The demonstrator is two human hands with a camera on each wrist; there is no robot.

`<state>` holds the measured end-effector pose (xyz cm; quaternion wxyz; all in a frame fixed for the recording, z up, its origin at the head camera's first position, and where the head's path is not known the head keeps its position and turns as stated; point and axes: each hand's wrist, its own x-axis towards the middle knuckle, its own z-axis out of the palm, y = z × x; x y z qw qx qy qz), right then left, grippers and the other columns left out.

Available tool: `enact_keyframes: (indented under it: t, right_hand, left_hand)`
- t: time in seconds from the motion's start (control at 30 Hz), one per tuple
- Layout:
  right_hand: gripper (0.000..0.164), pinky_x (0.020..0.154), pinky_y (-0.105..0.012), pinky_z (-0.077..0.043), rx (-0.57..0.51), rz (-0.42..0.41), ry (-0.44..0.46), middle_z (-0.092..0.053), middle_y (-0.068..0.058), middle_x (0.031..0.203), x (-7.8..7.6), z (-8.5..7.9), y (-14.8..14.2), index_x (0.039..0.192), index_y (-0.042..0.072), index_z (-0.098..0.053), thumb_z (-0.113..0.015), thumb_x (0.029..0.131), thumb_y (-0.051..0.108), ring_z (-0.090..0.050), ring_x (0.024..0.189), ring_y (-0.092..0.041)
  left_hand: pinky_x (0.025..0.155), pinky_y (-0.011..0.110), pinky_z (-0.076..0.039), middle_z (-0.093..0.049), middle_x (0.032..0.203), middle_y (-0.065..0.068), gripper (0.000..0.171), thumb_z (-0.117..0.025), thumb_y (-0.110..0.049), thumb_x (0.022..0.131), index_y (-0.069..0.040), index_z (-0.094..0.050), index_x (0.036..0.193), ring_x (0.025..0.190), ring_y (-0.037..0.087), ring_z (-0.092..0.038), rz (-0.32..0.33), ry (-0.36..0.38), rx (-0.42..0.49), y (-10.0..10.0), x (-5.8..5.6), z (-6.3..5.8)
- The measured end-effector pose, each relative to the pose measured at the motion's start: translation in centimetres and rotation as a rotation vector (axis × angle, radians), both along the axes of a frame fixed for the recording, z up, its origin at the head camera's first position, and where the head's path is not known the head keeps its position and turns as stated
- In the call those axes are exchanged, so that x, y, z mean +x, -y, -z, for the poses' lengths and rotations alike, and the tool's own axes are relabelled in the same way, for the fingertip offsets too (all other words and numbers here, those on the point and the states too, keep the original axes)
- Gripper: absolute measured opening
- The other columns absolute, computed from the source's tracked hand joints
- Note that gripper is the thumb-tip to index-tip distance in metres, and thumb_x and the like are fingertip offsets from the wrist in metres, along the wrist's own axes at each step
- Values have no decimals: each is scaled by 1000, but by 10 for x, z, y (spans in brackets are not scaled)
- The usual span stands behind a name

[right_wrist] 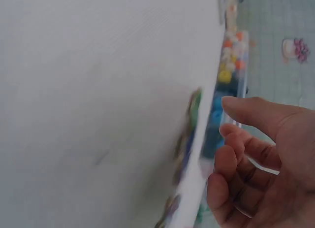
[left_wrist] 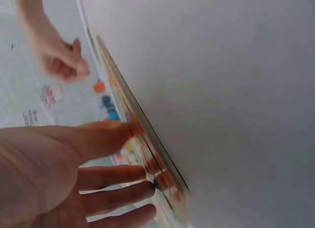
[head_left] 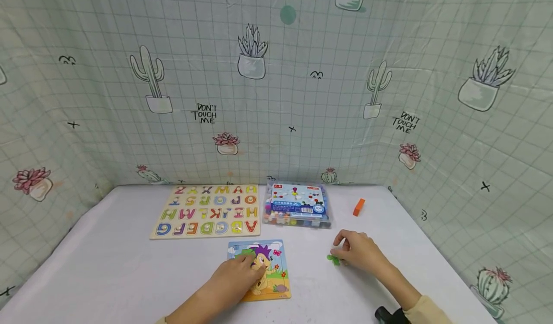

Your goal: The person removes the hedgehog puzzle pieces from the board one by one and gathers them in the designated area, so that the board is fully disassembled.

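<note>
A square picture puzzle (head_left: 276, 269) with a purple-haired hedgehog lies on the table. My left hand (head_left: 237, 275) rests on its left part, hiding some of it. Straight fingers (left_wrist: 118, 176) touch the board's face in the left wrist view. To the right, my right hand (head_left: 358, 251) is low over a small green piece (head_left: 331, 258). The right wrist view has my right hand (right_wrist: 266, 164) with loosely bent fingers and a gap between thumb and forefinger, nothing visible in it. Beyond it, blurred, lie a green piece (right_wrist: 195, 107) and a blue-purple piece (right_wrist: 187, 151).
A wooden alphabet board (head_left: 194, 218) lies at the back left. Beside it sits a clear case (head_left: 298, 206) of coloured beads with a printed label. An orange block (head_left: 358, 207) is at the back right. A black object (head_left: 390, 316) shows by the right sleeve.
</note>
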<state>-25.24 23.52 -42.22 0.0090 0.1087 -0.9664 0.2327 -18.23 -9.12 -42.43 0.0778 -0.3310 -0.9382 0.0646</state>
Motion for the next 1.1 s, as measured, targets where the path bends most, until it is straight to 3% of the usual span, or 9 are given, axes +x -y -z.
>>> enact_keyframes:
  t: [0.07,0.17,0.37,0.53,0.63,0.77,1.1]
  right_hand:
    - [16,48,-21,-33,-10,-41,-3,-52,5,63,-2,-5,12,88,15,-66,-77,83,26,-44,52,-8]
    - [15,46,-21,-33,-26,-113,1,-53,5,66,-4,-11,35,88,16,-67,-75,85,27,-45,53,-9]
    - [16,49,-20,-36,-42,-255,-13,-55,5,67,-9,-15,82,86,15,-68,-75,86,29,-46,57,-7]
    - [16,50,-19,-37,-41,-330,20,-57,7,67,-12,-10,113,85,15,-67,-74,86,29,-46,57,-5]
    - [14,52,-19,-36,-36,-363,45,-57,7,66,-13,-7,128,86,15,-68,-75,86,26,-46,58,-5]
    - [12,55,-20,-38,-25,-402,52,-60,7,67,-12,-7,143,88,13,-70,-75,86,25,-47,59,-4]
    - [11,58,-17,-42,-58,-440,100,-64,7,71,-17,1,162,91,10,-74,-73,87,20,-49,58,-1]
  left_hand:
    - [74,31,-60,-67,109,6,30,-69,-15,89,-25,-72,118,96,20,-64,28,-76,-52,-5,2,0]
    - [68,25,-58,-66,102,3,27,-71,-17,88,-20,-74,115,86,17,-59,33,-111,-72,-10,4,2]
    - [76,27,-59,-68,115,9,28,-65,-14,92,-13,-70,120,96,21,-65,42,-111,-106,-11,9,3]
    - [86,29,-57,-66,124,14,31,-63,-15,94,-12,-67,125,107,24,-66,80,-91,-123,-9,11,2]
    - [89,31,-57,-63,128,16,34,-62,-17,95,-11,-64,128,112,26,-64,85,-43,-104,-8,12,1]
    - [92,33,-56,-60,134,18,36,-59,-18,96,-11,-62,131,119,29,-62,68,19,-89,-8,13,-1]
    - [96,33,-54,-55,141,19,39,-59,-20,96,-10,-60,134,125,30,-59,30,64,-97,-8,14,0]
